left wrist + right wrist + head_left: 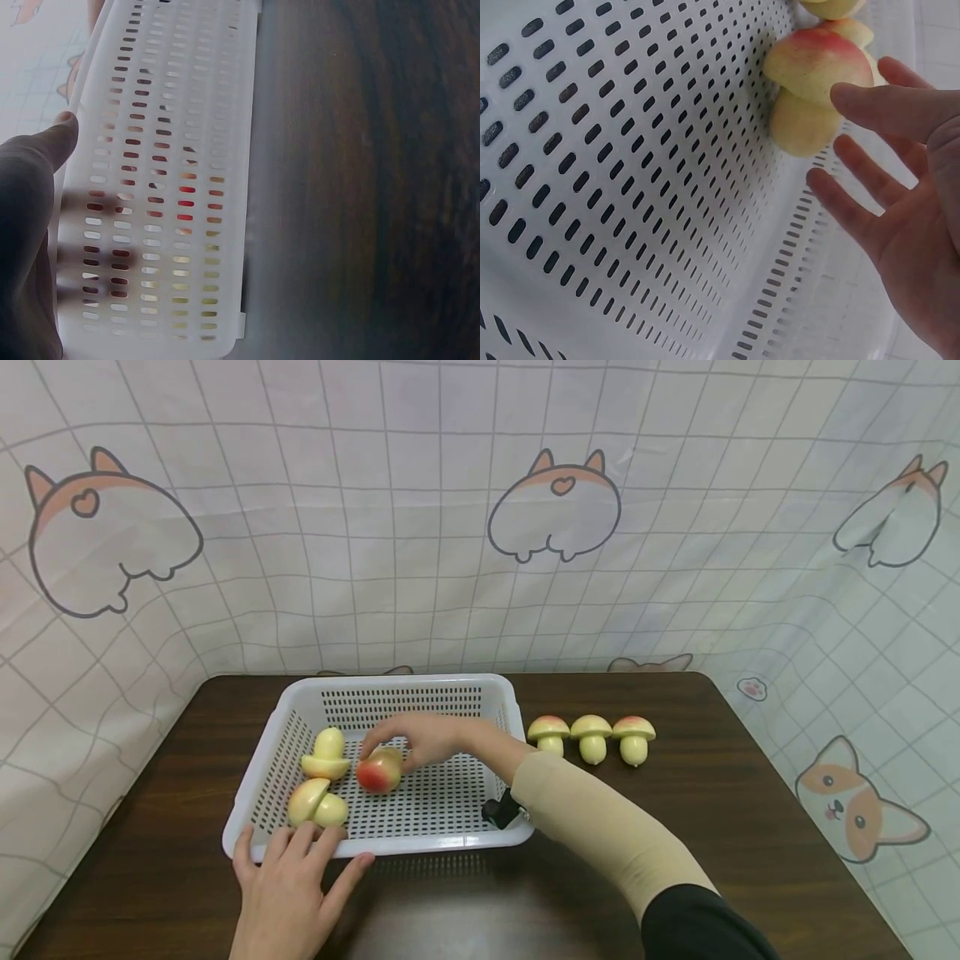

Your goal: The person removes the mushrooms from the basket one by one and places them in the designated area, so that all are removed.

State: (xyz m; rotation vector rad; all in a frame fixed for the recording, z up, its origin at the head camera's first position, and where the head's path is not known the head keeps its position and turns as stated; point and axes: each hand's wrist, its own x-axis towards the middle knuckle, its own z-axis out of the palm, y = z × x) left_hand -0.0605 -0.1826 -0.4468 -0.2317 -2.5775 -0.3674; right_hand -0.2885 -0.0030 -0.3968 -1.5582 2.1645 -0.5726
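My left hand (288,877) grips the near left rim of a white perforated plastic basket (450,843), fingers over the edge. Through the wall's slots in the left wrist view, finger shadows show, with the thumb (64,135) at the rim. Inside the basket, my right hand (427,739) straddles a mushroom (380,771) with a red and yellow cap. Its fingers are spread in the right wrist view, the thumb (862,101) overlapping the cap; firm contact cannot be told. Two more mushrooms, an upper one (327,756) and a lower one (315,803), lie at the basket's left.
Three yellow-green mushrooms (592,739) stand in a row right of the basket on the dark wooden table (750,852). A black device (501,812) sits at my right wrist. White grid-patterned cloth (435,527) with dog drawings hangs behind and beside the table.
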